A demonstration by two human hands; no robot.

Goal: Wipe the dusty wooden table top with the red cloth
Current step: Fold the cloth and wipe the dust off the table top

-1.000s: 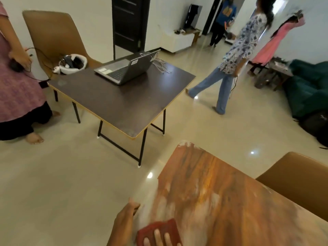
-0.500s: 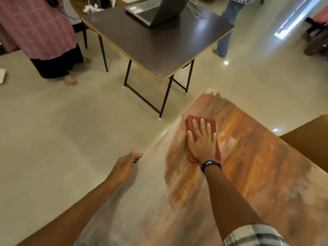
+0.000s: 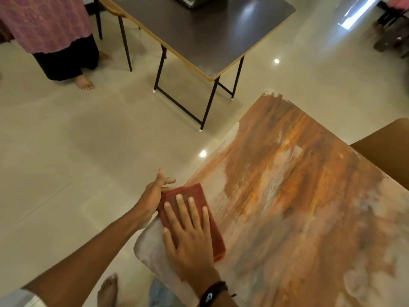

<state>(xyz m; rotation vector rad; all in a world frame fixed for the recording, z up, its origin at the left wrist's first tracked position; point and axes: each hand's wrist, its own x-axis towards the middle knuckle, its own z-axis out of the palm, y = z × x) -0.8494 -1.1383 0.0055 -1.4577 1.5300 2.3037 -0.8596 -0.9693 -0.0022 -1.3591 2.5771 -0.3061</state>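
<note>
Right hand [image 3: 190, 238] flat on red cloth [image 3: 200, 214], near table top [image 3: 298, 207] edge.

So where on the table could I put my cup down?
Most of the wooden table top is bare, from the red cloth across to the brown chair. Only the near-left corner is crowded, with both hands on the cloth.

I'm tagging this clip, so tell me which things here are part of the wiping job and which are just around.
Part of the job:
red cloth
dusty wooden table top
right hand, flat on the cloth
left hand, at the table edge

Just around:
dark folding table
brown chair
bystander in a pink top
</note>
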